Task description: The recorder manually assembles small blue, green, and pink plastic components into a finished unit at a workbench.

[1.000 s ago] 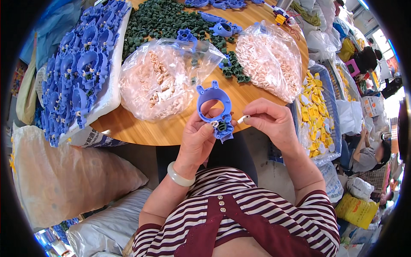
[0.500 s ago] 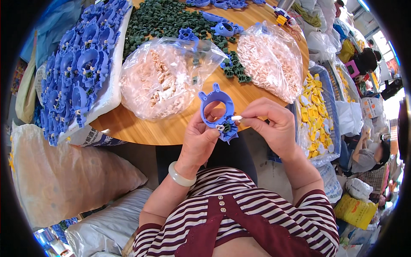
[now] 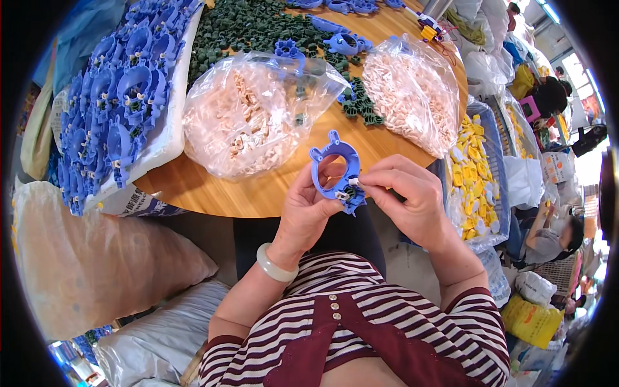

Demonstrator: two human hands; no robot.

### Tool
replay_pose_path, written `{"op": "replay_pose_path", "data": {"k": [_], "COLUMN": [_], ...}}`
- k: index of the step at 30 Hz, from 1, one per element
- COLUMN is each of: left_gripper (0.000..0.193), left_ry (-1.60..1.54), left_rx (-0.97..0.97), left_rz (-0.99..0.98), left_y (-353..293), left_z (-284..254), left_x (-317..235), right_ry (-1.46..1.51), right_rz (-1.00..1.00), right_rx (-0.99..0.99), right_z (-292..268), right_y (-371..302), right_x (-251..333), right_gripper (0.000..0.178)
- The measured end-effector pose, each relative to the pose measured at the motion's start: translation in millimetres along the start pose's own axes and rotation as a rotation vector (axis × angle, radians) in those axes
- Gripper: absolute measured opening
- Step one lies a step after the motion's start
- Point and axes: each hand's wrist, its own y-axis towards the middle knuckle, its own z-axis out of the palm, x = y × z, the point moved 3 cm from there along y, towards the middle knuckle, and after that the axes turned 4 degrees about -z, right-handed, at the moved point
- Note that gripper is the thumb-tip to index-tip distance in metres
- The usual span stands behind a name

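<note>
My left hand [image 3: 303, 211] grips a blue plastic ring-shaped part [image 3: 353, 161] by its left side, just beyond the front edge of the table. Two small eared posts stick up from the ring's upper left. Its lower right end carries a dark green insert and a small white piece by my left thumb. Thumb and fingertips of my right hand [image 3: 416, 201] pinch a small white plastic piece [image 3: 353, 182] against that lower right end. Fingertips partly hide where the white piece meets the blue part.
Clear bags of small pale pieces, one left [image 3: 219, 122] and one right [image 3: 412, 90], lie on the round wooden table [image 3: 232, 198]. Behind them spread dark green parts [image 3: 242, 29]. Blue assemblies [image 3: 103, 97] cover a white tray at left. A crate [image 3: 506, 193] of yellow parts stands right.
Both hands have shifted slightly right with the blue part, which has turned a little. The white piece in my right hand has moved closer in against the part's lower end.
</note>
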Motion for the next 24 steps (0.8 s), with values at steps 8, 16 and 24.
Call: {"op": "replay_pose_path", "data": {"k": [8, 16, 24], "left_gripper": [0.063, 0.072, 0.072], "left_ry": [0.033, 0.122, 0.070], "left_rx": [-0.011, 0.033, 0.005], "left_rz": [0.017, 0.058, 0.041], "left_y": [-2.5, -5.7, -6.1], "left_z": [2.0, -1.0, -0.9], "left_x": [-0.5, 4.2, 4.2], "right_ry": [-0.203, -0.237, -0.167], "right_rz": [-0.102, -0.068, -0.058], "right_rx": [0.032, 0.134, 0.139], "right_z": [0.9, 1.0, 4.5], "right_y": [2.1, 10.2, 12.2], "right_x": [12.4, 22.1, 15.2], "right_gripper": [0.015, 0.015, 0.016]}}
